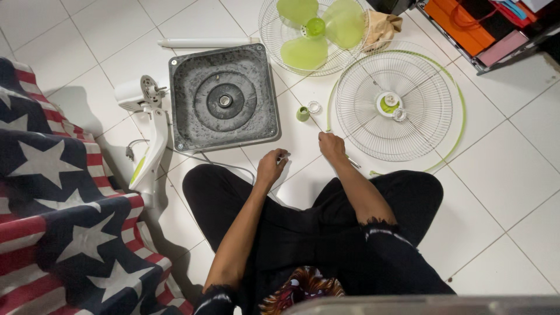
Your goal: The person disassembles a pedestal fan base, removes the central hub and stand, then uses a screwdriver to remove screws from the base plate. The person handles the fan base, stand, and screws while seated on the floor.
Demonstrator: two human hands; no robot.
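While the person sits cross-legged on the white tiled floor [513,175], fan parts lie fanned out ahead within arm's reach, which looks like a layout made for easy picking. The left hand [272,166] has its fingers curled around something small and pale at the fingertips, too small to name. The right hand [332,146] rests knuckles-up just beside the rim of the wire guard [396,105], fingers folded down on a thin metal tool [353,163] whose tip pokes out toward the knee; I cannot tell how firmly it is held. That guard lies flat with its green trim ring [458,105] looped around it. Behind it the second guard, carrying the green blade [309,35], sits flat too, touching a crumpled brown cloth [382,29]. A green cap [303,114] and a clear ring [314,107] wait between the hands and the square grey base [224,99], turned underside up, dusty. Left of it the white motor head and stand [149,134] lie on their side, cord trailing, a white pole [207,42] beyond. Room is tight on the left, where a star-and-stripe fabric [52,192] crowds in; the open tiles are to the right, short of the shelf [484,35].
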